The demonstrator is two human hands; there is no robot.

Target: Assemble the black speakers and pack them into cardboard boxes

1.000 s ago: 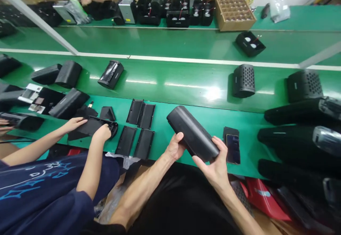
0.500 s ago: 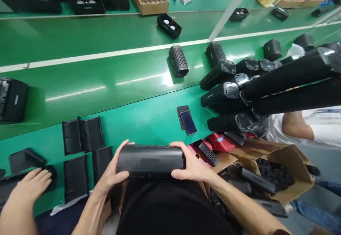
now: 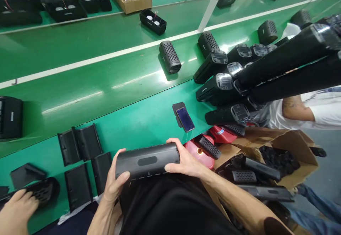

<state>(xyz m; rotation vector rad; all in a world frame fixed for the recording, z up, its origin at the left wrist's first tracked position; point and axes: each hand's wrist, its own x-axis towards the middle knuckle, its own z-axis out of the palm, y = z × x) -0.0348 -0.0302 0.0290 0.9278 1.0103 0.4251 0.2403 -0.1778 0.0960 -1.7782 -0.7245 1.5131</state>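
Observation:
Held level in front of my body is a black speaker housing (image 3: 160, 164), a long rounded shell with an oval recess on the side that faces up. My left hand (image 3: 115, 178) grips its left end, thumb on the near side. At the right end my right hand (image 3: 183, 159) is closed on it in the same way. To the left of my left hand lie several curved black panels (image 3: 79, 185) on the green bench (image 3: 133, 124). Beyond the housing, a phone (image 3: 185, 119) rests on a dark flat piece.
A co-worker's hand (image 3: 20, 206) touches a black perforated part (image 3: 49, 192) at far left. Black housings (image 3: 215, 87) stand stacked at right. Below them are red bags (image 3: 204, 155) and a cardboard box (image 3: 303, 156) of black parts. A perforated speaker (image 3: 170, 57) sits on the green conveyor (image 3: 122, 71).
The housing has rolled in my hands, so its oval recess now shows clearly. The camera view has shifted slightly. The co-worker's hand has moved down and left, uncovering the perforated part.

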